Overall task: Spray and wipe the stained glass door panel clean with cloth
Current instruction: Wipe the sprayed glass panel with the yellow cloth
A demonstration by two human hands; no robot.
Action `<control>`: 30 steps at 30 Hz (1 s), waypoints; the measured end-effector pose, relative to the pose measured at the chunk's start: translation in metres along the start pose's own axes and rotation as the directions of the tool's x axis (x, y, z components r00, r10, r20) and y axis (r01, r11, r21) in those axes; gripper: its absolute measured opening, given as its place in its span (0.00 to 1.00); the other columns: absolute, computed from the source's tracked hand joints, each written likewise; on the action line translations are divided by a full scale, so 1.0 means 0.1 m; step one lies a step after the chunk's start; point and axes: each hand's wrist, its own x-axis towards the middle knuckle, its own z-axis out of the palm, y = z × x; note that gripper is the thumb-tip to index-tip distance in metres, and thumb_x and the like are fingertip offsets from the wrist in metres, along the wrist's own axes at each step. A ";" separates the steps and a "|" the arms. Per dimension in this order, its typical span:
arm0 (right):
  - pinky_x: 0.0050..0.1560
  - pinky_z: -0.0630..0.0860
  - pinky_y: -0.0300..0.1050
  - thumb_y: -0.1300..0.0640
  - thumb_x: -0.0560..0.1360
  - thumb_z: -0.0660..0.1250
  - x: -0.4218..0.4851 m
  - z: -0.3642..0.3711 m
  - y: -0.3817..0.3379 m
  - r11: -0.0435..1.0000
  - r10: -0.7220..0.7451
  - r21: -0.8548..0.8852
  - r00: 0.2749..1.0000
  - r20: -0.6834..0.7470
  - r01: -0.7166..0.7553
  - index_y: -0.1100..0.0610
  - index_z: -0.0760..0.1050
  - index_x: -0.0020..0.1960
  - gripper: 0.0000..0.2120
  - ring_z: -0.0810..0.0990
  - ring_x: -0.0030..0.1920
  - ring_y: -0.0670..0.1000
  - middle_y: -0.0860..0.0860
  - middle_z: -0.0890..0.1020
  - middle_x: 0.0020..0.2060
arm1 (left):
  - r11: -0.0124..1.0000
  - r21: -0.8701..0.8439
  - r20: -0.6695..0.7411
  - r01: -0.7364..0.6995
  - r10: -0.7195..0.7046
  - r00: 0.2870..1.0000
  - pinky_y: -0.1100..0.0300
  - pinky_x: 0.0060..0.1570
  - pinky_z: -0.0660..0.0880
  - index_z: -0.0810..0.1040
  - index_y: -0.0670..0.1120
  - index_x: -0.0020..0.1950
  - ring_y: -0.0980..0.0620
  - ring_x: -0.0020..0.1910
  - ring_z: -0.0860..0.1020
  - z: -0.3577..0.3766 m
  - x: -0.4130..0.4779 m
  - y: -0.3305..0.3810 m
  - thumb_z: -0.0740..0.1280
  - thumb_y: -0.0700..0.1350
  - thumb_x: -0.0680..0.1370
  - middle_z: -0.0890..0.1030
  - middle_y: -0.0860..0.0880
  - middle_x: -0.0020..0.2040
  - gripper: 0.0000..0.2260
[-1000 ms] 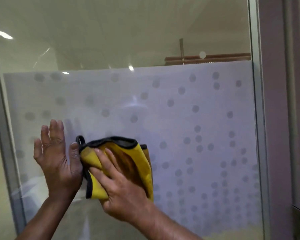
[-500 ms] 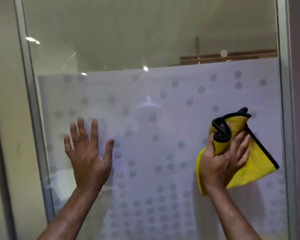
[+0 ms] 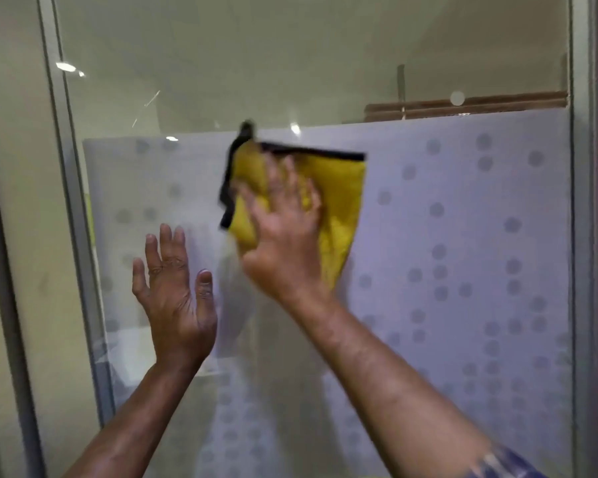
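Note:
The glass door panel point(image 3: 463, 219) fills the view, clear at the top and frosted with grey dots below. A yellow cloth with black edging point(image 3: 339, 201) is pressed flat against the frosted part near its upper edge. My right hand point(image 3: 283, 236) lies spread on the cloth, holding it to the glass. My left hand point(image 3: 175, 298) rests flat on the glass lower left of the cloth, fingers apart and holding nothing. No spray bottle is in view.
A grey metal frame post point(image 3: 73, 201) runs down the left side of the panel, and another frame post point(image 3: 580, 236) borders it on the right. A beige wall point(image 3: 11, 167) lies beyond the left post. Ceiling lights reflect in the clear glass.
My right hand has swept the cloth from the lower left, out to the right, then up to the middle near the frosted edge. My left hand stays on the glass.

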 end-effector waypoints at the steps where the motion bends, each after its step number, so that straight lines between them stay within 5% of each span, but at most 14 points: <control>1: 0.81 0.47 0.59 0.54 0.69 0.68 -0.20 0.08 -0.10 0.996 -0.060 0.068 0.997 0.045 0.057 0.52 0.76 0.73 0.31 0.53 0.83 0.62 0.59 0.60 0.82 | 1.000 -0.022 -0.008 0.008 -0.008 1.000 0.40 0.82 0.48 0.56 0.43 0.84 0.45 0.85 0.53 -0.01 0.00 0.00 0.44 0.57 0.87 0.57 0.46 0.85 0.29; 4: 0.82 0.47 0.61 0.62 0.73 0.67 -0.87 0.20 -0.21 0.948 -0.153 0.302 0.974 0.166 0.097 0.60 0.75 0.72 0.27 0.46 0.83 0.62 0.62 0.56 0.82 | 0.989 -0.138 -0.002 0.050 -0.051 0.999 0.41 0.82 0.47 0.56 0.41 0.84 0.47 0.85 0.53 -0.05 0.00 0.00 0.44 0.58 0.87 0.60 0.45 0.85 0.30; 7: 0.79 0.57 0.63 0.63 0.71 0.65 -1.47 0.18 -0.12 0.955 -0.169 0.281 0.950 0.263 0.092 0.54 0.72 0.75 0.31 0.47 0.84 0.57 0.56 0.52 0.84 | 0.986 -0.138 0.030 0.091 -0.087 0.996 0.42 0.83 0.45 0.56 0.43 0.84 0.49 0.85 0.52 -0.09 0.01 0.05 0.48 0.58 0.87 0.59 0.46 0.85 0.30; 13: 0.75 0.68 0.49 0.68 0.66 0.65 -2.30 -0.08 0.20 0.954 -0.027 0.289 0.934 0.355 -0.083 0.46 0.67 0.78 0.42 0.49 0.84 0.52 0.47 0.49 0.85 | 0.987 -0.112 0.058 0.117 -0.111 0.992 0.45 0.83 0.47 0.58 0.44 0.84 0.47 0.86 0.52 -0.17 -0.07 0.24 0.54 0.56 0.86 0.58 0.45 0.85 0.29; 15: 0.77 0.62 0.41 0.69 0.58 0.67 -2.45 -0.20 0.30 0.957 0.060 0.252 0.945 0.322 -0.147 0.48 0.71 0.76 0.46 0.52 0.84 0.54 0.51 0.55 0.84 | 0.987 -0.128 0.000 0.092 -0.092 0.996 0.49 0.81 0.53 0.65 0.42 0.81 0.46 0.84 0.60 -0.23 -0.21 0.34 0.57 0.53 0.86 0.66 0.43 0.82 0.25; 17: 0.74 0.64 0.47 0.65 0.52 0.70 -2.55 -0.37 0.35 0.960 0.193 0.139 0.933 0.303 -0.244 0.47 0.74 0.73 0.48 0.56 0.83 0.56 0.54 0.61 0.82 | 0.986 -0.153 -0.030 0.060 -0.065 0.997 0.53 0.73 0.63 0.77 0.42 0.72 0.45 0.75 0.74 -0.29 -0.46 0.47 0.60 0.51 0.85 0.79 0.44 0.72 0.20; 19: 0.74 0.61 0.56 0.61 0.50 0.69 -2.61 -0.52 0.36 0.932 0.312 0.093 0.907 0.282 -0.350 0.44 0.69 0.75 0.52 0.56 0.83 0.57 0.55 0.61 0.82 | 0.938 -0.288 0.058 0.192 -0.183 0.981 0.58 0.62 0.72 0.85 0.52 0.58 0.49 0.59 0.83 -0.40 -0.74 0.68 0.62 0.54 0.84 0.87 0.53 0.57 0.13; 20: 0.76 0.58 0.59 0.62 0.52 0.69 -2.63 -0.57 0.36 0.915 0.352 0.112 0.904 0.245 -0.387 0.43 0.66 0.77 0.53 0.55 0.83 0.57 0.54 0.61 0.82 | 0.874 -0.357 0.171 0.330 -0.286 0.943 0.63 0.56 0.76 0.86 0.56 0.50 0.52 0.52 0.85 -0.45 -0.87 0.81 0.62 0.58 0.82 0.88 0.57 0.49 0.14; 22: 0.79 0.54 0.57 0.64 0.61 0.69 -2.62 -0.67 0.32 0.842 0.473 0.209 0.867 0.153 -0.497 0.37 0.63 0.78 0.49 0.54 0.83 0.53 0.46 0.59 0.83 | 0.673 -0.375 0.464 0.638 -0.459 0.757 0.64 0.45 0.79 0.87 0.54 0.44 0.54 0.44 0.86 -0.48 -1.06 1.09 0.63 0.67 0.79 0.89 0.56 0.41 0.20; 24: 0.80 0.54 0.53 0.61 0.74 0.68 -2.57 -0.77 0.22 0.669 0.660 0.357 0.742 0.117 -0.651 0.27 0.56 0.77 0.43 0.53 0.82 0.44 0.35 0.57 0.81 | 0.399 -0.212 0.737 0.892 -0.534 0.414 0.58 0.44 0.79 0.88 0.48 0.50 0.49 0.46 0.87 -0.45 -1.21 1.30 0.60 0.68 0.80 0.89 0.50 0.43 0.27; 26: 0.81 0.56 0.58 0.57 0.81 0.67 -2.60 -0.84 0.14 0.468 0.768 0.462 0.606 0.209 -0.753 0.29 0.54 0.77 0.37 0.54 0.82 0.42 0.35 0.58 0.80 | 0.155 -0.069 0.900 0.986 -0.416 0.128 0.56 0.46 0.80 0.84 0.45 0.61 0.47 0.51 0.87 -0.45 -1.29 1.45 0.56 0.68 0.79 0.90 0.46 0.51 0.31; 28: 0.81 0.57 0.60 0.57 0.83 0.65 -2.67 -0.95 0.07 0.407 0.739 0.472 0.586 0.333 -0.782 0.32 0.56 0.78 0.33 0.54 0.82 0.41 0.35 0.57 0.81 | 0.056 -0.041 0.964 0.998 -0.261 0.054 0.58 0.46 0.82 0.81 0.46 0.66 0.49 0.53 0.87 -0.53 -1.37 1.55 0.55 0.69 0.77 0.88 0.45 0.57 0.33; 30: 0.81 0.56 0.56 0.60 0.80 0.63 -2.72 -1.09 0.03 0.543 0.615 0.429 0.690 0.381 -0.722 0.29 0.58 0.77 0.36 0.51 0.82 0.40 0.32 0.55 0.81 | -0.033 -0.028 0.985 0.999 -0.170 0.022 0.58 0.46 0.83 0.81 0.47 0.68 0.50 0.51 0.87 -0.66 -1.40 1.60 0.54 0.70 0.78 0.87 0.44 0.60 0.34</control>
